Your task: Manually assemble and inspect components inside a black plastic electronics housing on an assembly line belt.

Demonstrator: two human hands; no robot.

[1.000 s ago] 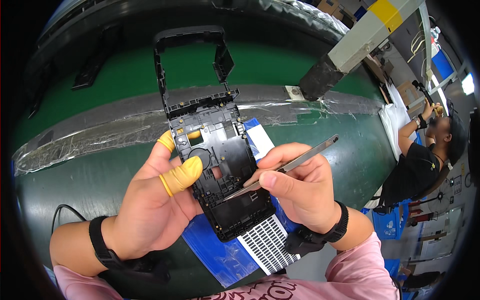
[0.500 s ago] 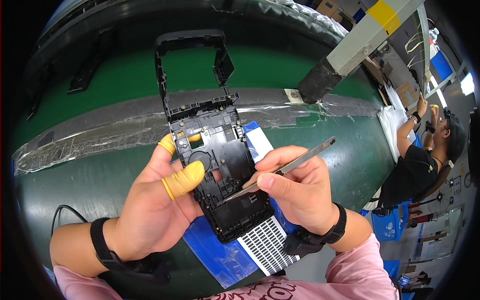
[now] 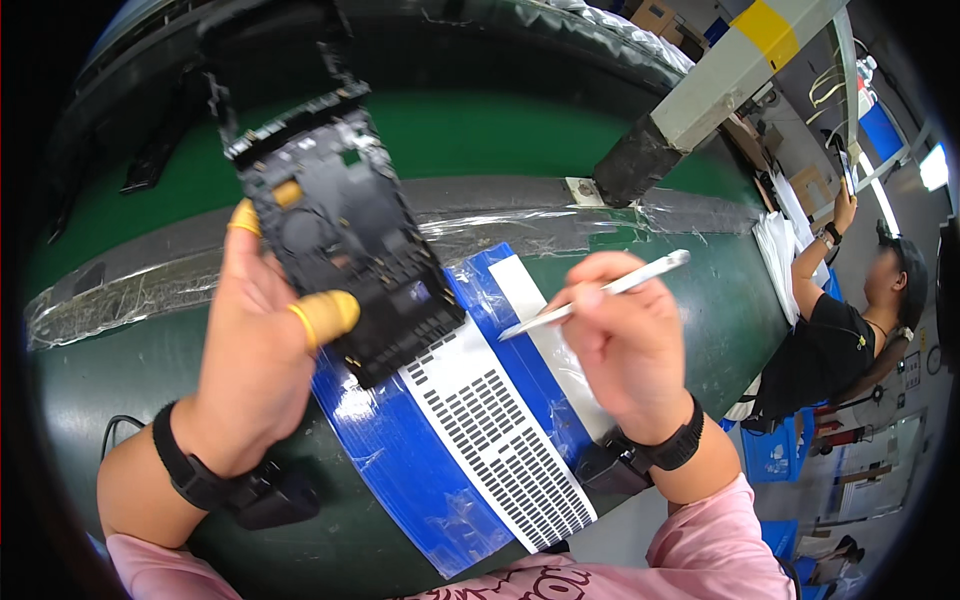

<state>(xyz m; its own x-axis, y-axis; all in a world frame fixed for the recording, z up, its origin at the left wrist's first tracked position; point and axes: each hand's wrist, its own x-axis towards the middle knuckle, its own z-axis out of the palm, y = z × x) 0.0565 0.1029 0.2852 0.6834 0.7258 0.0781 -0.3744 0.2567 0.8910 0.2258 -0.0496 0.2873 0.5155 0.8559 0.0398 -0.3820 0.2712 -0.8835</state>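
Gripping a black plastic frame (image 3: pixel 365 210) in the left hand (image 3: pixel 250 360), tweezers (image 3: pixel 645 272) in the right hand (image 3: pixel 632 350).
Clamped firmly on the frame, thumb in front and finger behind, both in yellow finger caps (image 3: pixel 332 314); held partly over the far left of the blue board (image 3: pixel 400 480), partly beyond. Pinched around the tweezers, thumb against fingers, pointing over the blue board's far right; too blurred to tell tips together or apart.

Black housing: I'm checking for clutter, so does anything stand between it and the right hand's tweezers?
Nothing visible stands between the tweezers in the right hand and the black housing; the blue board shows in the gap.
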